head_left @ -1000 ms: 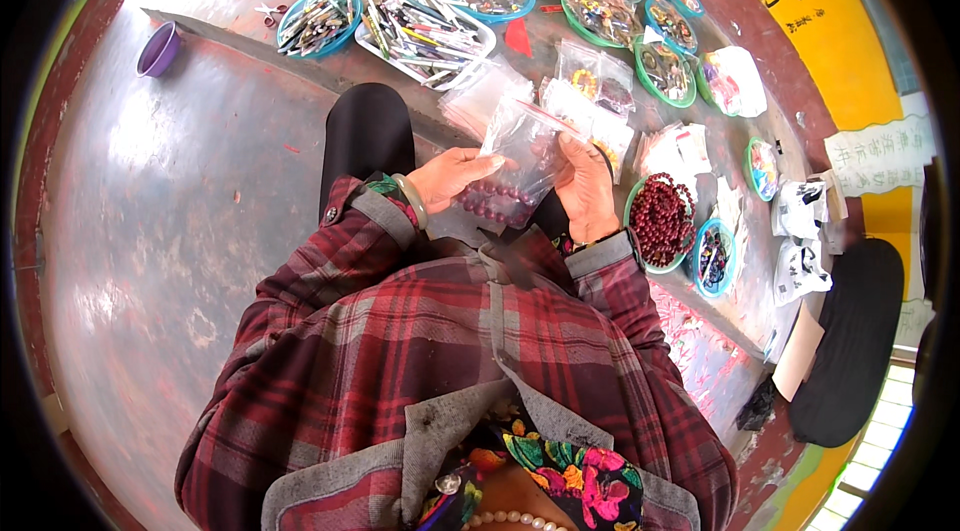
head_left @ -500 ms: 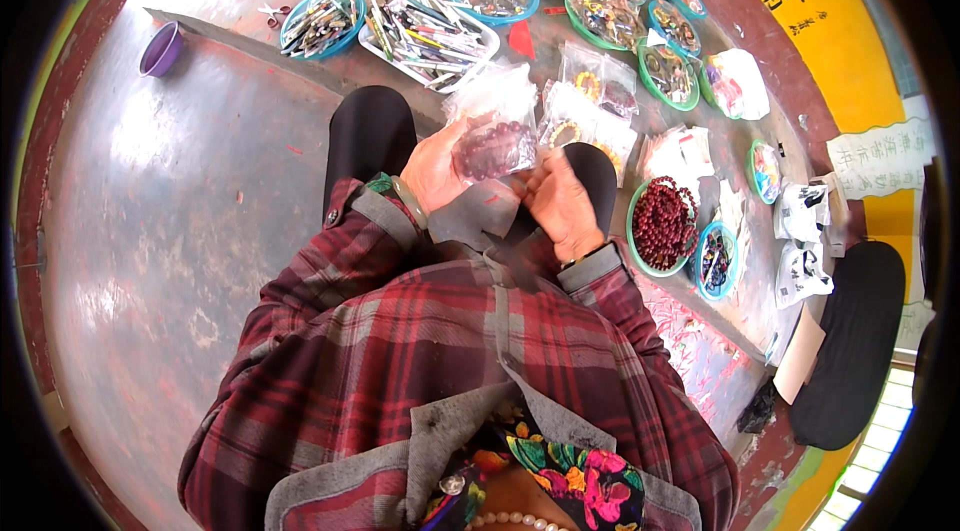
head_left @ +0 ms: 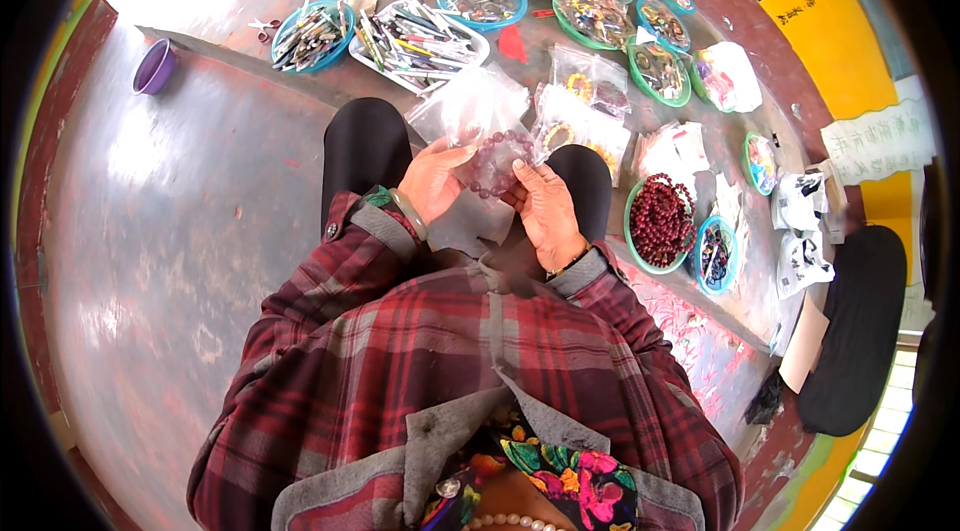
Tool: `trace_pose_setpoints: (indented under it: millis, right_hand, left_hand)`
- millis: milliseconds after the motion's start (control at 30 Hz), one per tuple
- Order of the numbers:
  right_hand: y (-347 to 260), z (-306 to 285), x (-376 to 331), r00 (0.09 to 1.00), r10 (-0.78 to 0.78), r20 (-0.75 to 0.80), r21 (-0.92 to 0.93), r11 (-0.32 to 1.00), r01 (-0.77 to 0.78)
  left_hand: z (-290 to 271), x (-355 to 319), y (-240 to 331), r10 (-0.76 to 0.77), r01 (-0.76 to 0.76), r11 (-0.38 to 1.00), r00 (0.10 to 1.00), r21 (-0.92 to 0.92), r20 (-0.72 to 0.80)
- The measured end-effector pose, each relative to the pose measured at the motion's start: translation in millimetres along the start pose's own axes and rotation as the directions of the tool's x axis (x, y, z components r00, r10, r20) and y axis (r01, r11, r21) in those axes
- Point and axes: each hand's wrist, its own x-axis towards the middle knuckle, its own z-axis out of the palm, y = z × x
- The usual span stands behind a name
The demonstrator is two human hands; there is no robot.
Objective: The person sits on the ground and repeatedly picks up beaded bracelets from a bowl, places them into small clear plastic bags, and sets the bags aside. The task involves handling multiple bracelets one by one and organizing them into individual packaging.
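A bracelet of dark purple beads (head_left: pixel 495 193) shows as a ring in a small clear plastic bag (head_left: pixel 492 163), spread out between my hands above my lap. At the bag's left side, my left hand (head_left: pixel 432 181) is closed on its edge between thumb and fingers. My right hand (head_left: pixel 546 213) pinches its right side, thumb on top and fingers partly hidden beneath. Just beyond lie more clear plastic bags (head_left: pixel 470 99). Under the hands is a grey sheet-like piece (head_left: pixel 478 223) on my lap.
To the right stand a green basin of dark red bead strings (head_left: pixel 660 223) and a small blue basket (head_left: pixel 716 253). Ahead are a white tray of pens (head_left: pixel 417 45), a blue basin of pens (head_left: pixel 313 36), bagged bracelets (head_left: pixel 590 81) and several baskets of trinkets (head_left: pixel 592 16). A purple bowl (head_left: pixel 154 67) sits far left.
The bagged bracelet has turned from a bunched shape into an open ring, flatter between my hands. My left hand has shifted to the bag's edge; my right thumb now presses on its right side.
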Motion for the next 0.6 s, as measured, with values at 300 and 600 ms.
trace_pose_setpoints:
  millis: [300,600]
  right_hand:
    - [-94.5,-19.3,2.7,0.959,-0.228,-0.168,-0.083,0.973,0.217]
    - [-136.6,-159.9,80.4,0.904,-0.179,-0.388,-0.004,0.981,0.192]
  left_hand:
    - [-12.7,0.6,-0.5,-0.141,0.167,0.972,0.977,0.166,-0.161]
    - [-13.2,6.0,-3.2,-0.198,0.237,0.924,0.968,0.3,-0.153]
